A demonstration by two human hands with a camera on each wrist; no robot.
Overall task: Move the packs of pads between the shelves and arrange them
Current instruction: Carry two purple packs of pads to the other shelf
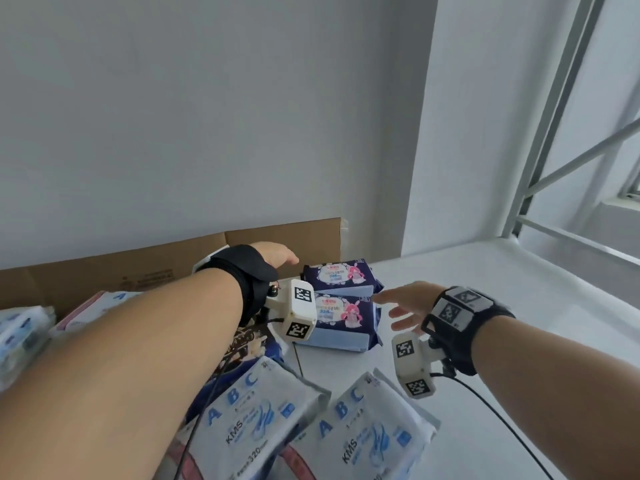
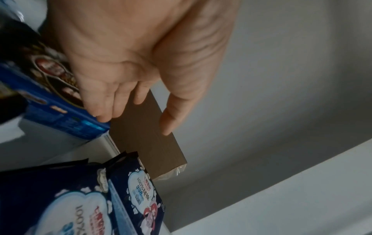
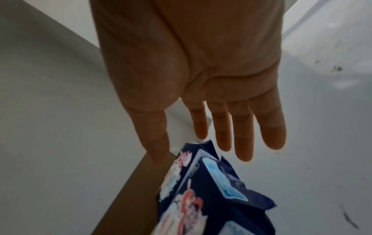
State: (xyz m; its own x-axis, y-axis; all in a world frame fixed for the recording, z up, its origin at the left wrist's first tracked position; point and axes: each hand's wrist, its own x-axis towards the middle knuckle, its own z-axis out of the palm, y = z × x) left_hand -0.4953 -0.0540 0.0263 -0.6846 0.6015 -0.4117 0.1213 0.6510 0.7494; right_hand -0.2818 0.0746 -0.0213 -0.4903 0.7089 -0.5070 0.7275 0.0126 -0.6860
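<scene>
Two navy packs (image 1: 341, 299) of pads stand one in front of the other on the white shelf (image 1: 485, 306), near the brown cardboard sheet (image 1: 284, 237) propped against the back wall. Both hands flank this pair. The left hand (image 1: 273, 256) reaches in above and to the left of the rear pack, fingers extended and holding nothing; in the left wrist view its fingertips (image 2: 104, 114) lie beside a blue printed box (image 2: 60, 111), and contact with it cannot be confirmed. The right hand (image 1: 405, 306) is just to the right of the front pack, palm turned toward it, fingers straight and spread, likewise empty. Each pack's long axis runs left to right, so its short ends face the two hands; the right hand appears the nearer. The likely next move is a two-sided squeeze on the pair (a judgement, not an observation). Each pack is dark navy film with a white cloud panel, a pink cartoon figure and a pale blue lower band; the crimped ends look soft and will likely deform under pressure. Two white ABC packs (image 1: 311, 427) lie flat nearer the person.
</scene>
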